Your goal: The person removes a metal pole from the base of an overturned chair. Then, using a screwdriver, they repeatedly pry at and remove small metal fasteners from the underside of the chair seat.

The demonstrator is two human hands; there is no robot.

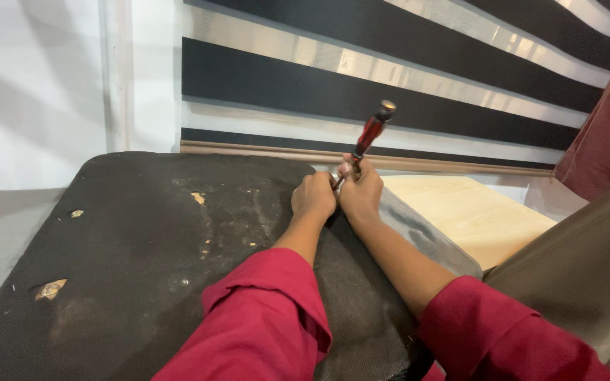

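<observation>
both hands meet at the far edge of a large black fabric-covered panel point(142, 268), which lies flat and fills most of the view. the right hand point(361, 192) is closed around the lower part of a tool with a dark red translucent handle point(371, 132); the handle rises up and to the right above the knuckles and ends in a round metal cap. the tool's tip is hidden between the two hands. the left hand point(313, 196) is curled into a loose fist just beside the right, touching it, with its fingers pressed at the panel's edge; whether it pinches fabric or the tool's shaft cannot be told. both arms wear red sleeves point(270, 324) pushed up past the forearms. the black fabric shows pale scuffs and a few small tears with light brown showing through. right of the hands a grey strip runs along the panel's side, and beyond it lies a light wooden board point(474, 212). behind stands a wall of black and silver stripes point(390, 85).
</observation>
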